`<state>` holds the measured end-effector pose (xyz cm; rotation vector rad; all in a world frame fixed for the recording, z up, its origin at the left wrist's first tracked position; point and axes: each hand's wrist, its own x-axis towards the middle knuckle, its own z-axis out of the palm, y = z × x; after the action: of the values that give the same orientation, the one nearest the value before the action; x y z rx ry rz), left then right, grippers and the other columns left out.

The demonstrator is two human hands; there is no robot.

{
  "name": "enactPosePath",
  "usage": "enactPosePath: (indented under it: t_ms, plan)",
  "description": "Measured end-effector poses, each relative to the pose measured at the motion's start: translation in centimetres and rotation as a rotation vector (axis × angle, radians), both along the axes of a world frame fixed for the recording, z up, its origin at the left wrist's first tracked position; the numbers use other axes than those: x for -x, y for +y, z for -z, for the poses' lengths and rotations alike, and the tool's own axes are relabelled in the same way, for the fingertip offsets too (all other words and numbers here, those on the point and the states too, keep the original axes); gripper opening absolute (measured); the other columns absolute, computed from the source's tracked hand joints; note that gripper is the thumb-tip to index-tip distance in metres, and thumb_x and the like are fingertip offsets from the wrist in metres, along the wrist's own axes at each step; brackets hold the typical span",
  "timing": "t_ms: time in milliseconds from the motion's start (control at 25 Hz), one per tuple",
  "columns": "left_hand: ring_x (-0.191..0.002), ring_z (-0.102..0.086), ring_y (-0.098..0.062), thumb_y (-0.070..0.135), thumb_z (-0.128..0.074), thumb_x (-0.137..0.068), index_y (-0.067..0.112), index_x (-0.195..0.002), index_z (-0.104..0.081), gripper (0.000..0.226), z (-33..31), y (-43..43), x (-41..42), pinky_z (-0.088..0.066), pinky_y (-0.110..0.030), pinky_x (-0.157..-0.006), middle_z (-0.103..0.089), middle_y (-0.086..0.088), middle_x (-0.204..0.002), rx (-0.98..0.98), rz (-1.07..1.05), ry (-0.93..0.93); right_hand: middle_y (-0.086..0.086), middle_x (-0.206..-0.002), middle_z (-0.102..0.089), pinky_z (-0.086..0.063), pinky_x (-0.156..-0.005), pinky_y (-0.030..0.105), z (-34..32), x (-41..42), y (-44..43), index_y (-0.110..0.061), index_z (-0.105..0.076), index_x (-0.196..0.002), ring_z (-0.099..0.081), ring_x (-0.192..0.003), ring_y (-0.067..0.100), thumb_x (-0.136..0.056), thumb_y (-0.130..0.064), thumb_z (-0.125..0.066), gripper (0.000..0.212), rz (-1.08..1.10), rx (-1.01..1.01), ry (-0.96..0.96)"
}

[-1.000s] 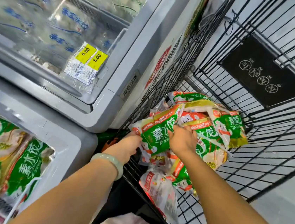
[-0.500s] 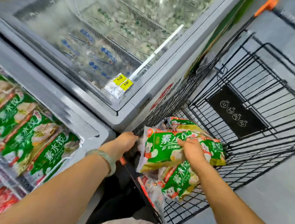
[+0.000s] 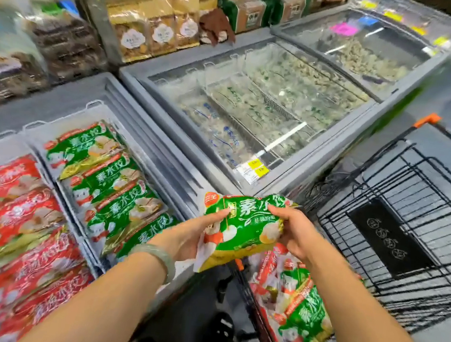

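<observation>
Fingers of the left hand (image 3: 183,237) hide beneath the green bag (image 3: 245,229).

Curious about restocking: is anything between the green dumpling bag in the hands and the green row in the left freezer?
Nothing visible. The left hand and right hand grip the green plastic dumpling bag in open air; only the grey chest freezer's rim lies before its row of green bags. Whether glass covers them is unclear.
</observation>
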<state>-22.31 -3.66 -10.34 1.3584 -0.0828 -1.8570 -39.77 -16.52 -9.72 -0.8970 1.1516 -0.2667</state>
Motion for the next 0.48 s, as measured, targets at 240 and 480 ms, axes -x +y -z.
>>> enactPosePath:
  t_ms: [240,480]
  plan:
    - [-0.057,-0.065,-0.015,0.051,-0.082,-0.061,0.012,-0.078,-0.067,0.045,0.4,9.7,-10.6,-0.054,-0.018,-0.059,-0.073,-0.009,-0.073,0.021,-0.330,-0.268,-0.005,-0.043,-0.038,-0.050,-0.081,0.043,-2.1,-11.9,6.7,-0.021,-0.053,-0.071,-0.043,-0.052,0.018,-0.091,-0.030,-0.053,0.023,-0.117,-0.012,-0.081]
    - [-0.066,-0.058,-0.020,0.027,-0.080,-0.074,0.010,-0.086,-0.059,0.030,-1.2,18.0,-17.0,-0.054,-0.022,-0.062,-0.058,-0.009,-0.064,0.123,-0.647,-0.343,-0.001,-0.054,-0.047,-0.046,-0.044,0.021,-2.1,-21.2,12.8,-0.011,-0.052,-0.070,-0.049,-0.047,0.011,-0.093,-0.007,-0.041,0.026,-0.273,0.092,0.047]
